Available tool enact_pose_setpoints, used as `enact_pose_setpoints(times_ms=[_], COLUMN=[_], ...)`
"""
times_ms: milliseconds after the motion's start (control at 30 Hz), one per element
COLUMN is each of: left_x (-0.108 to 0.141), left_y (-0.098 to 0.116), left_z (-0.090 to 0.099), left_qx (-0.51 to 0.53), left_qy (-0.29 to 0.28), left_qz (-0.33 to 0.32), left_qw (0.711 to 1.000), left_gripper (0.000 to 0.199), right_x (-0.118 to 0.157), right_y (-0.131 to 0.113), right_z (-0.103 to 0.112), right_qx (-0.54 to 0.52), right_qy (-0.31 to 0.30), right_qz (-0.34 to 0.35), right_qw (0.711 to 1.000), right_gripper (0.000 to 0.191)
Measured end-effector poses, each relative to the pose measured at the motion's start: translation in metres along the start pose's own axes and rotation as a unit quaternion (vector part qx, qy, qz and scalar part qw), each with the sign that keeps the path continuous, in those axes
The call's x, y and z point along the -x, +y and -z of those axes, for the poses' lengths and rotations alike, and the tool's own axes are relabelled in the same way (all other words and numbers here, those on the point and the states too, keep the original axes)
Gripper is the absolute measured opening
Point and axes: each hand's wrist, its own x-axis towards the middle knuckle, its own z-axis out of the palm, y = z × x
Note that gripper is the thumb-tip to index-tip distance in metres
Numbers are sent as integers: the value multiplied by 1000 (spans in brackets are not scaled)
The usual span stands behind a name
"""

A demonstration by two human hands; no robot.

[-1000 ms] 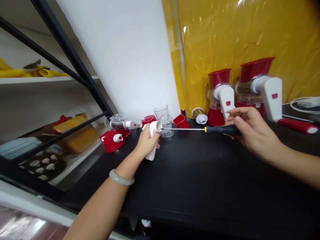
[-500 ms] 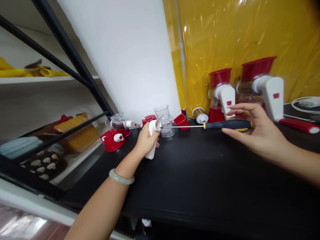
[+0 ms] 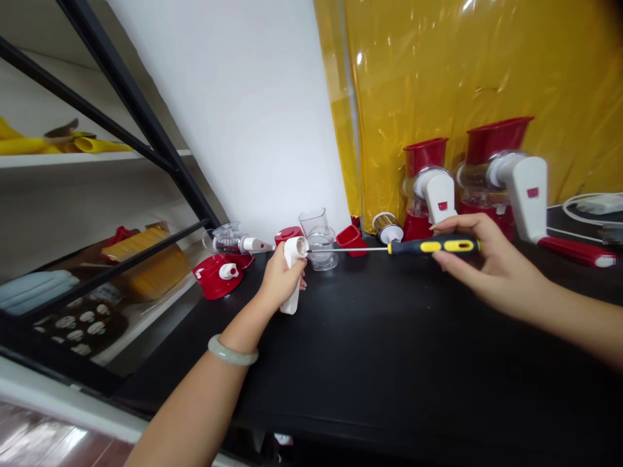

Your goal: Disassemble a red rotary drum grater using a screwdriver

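Note:
My left hand (image 3: 281, 277) is wrapped round a white plastic crank arm (image 3: 291, 299), held above the black table with its round socket end up. In my right hand (image 3: 491, 263), thumb and fingers pinch the dark blue and yellow handle of a long screwdriver (image 3: 413, 247). Its thin shaft lies level and points left, with the tip at the crank arm beside the socket. Whatever the tip meets is too small to make out. Behind the shaft stands a clear plastic feed housing (image 3: 318, 237), and a red pusher cup (image 3: 351, 240) lies near it.
Two assembled red and white rotary graters (image 3: 428, 185) stand at the back right. A loose drum grater (image 3: 388, 227) lies beside them. At the left are a red base (image 3: 217, 277) and a clear housing with a drum (image 3: 231, 243). A black-framed shelf (image 3: 141, 117) borders the left side.
The screwdriver handle has turned about its axis, so its yellow patches now face me. My right fingers have closed in on the handle. The crank arm stays in my left hand.

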Motion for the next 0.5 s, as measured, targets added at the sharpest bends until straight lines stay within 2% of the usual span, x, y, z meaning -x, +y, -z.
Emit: enact_pose_setpoints(times_ms=[133,233,300,400,500], left_x=[4,3,0,-3,1], left_y=[9,15,18,15,9], left_z=[-3,-4,-4,-1,0], left_qx=[12,22,9,-22,-30], left_qy=[-9,-4,-12,-38,-80], left_qz=[20,50,51,48,56], left_qw=[1000,998,999,998,995], left_gripper=[35,35,34,32,30], right_x=[-4,-4,-4,-4,0], right_y=[-2,-4,-8,-12,-3], right_z=[3,6,9,12,14], right_qx=[-74,-94,-137,-194,-233], right_qy=[-46,-77,-108,-163,-213], right_qz=[-11,-84,-173,-296,-326], right_qw=[996,989,969,921,891], right_gripper=[39,34,38,52,58])
